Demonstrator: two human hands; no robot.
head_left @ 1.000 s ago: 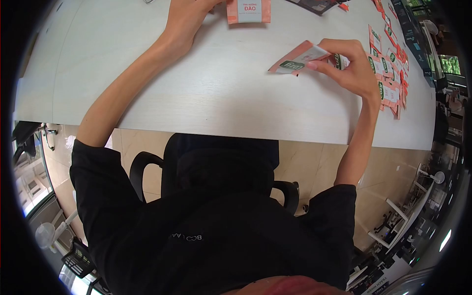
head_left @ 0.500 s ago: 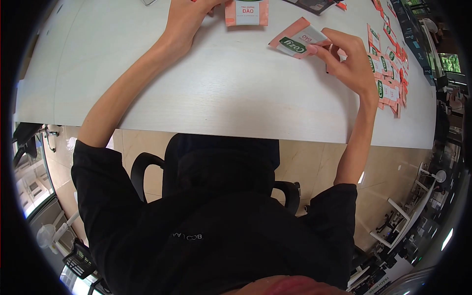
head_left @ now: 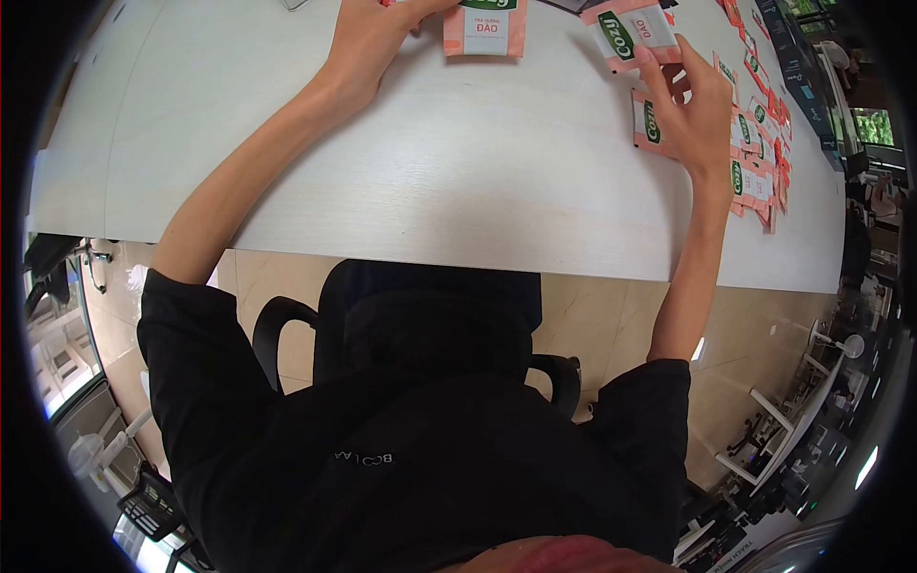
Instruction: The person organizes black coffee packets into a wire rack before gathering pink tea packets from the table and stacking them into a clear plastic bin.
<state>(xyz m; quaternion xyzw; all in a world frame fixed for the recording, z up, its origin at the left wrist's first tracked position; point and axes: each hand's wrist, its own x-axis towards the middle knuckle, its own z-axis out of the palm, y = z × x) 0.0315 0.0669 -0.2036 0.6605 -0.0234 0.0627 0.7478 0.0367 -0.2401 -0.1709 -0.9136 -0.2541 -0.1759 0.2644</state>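
Note:
My left hand (head_left: 377, 38) is at the top edge, its fingers closed at the upper left of a pink-and-white tea sachet (head_left: 485, 36); the fingertips are partly cut off by the frame. A bit of red shows behind that hand. My right hand (head_left: 693, 105) pinches another tea sachet (head_left: 626, 34), with a green "Cozy" label, between thumb and fingers above the table. Below its fingers lies a further Cozy sachet (head_left: 652, 126), partly covered by the hand.
A loose heap of pink sachets (head_left: 755, 181) spreads along the right of the white table (head_left: 411, 181). A long dark box (head_left: 800, 81) runs behind it. A dark object (head_left: 564, 4) is cut off at the top edge. An office chair (head_left: 287, 310) stands at the table's front edge.
My right hand has moved up and slightly right, with a sachet in its fingers. A sachet now shows on the table below it. My left hand has barely shifted.

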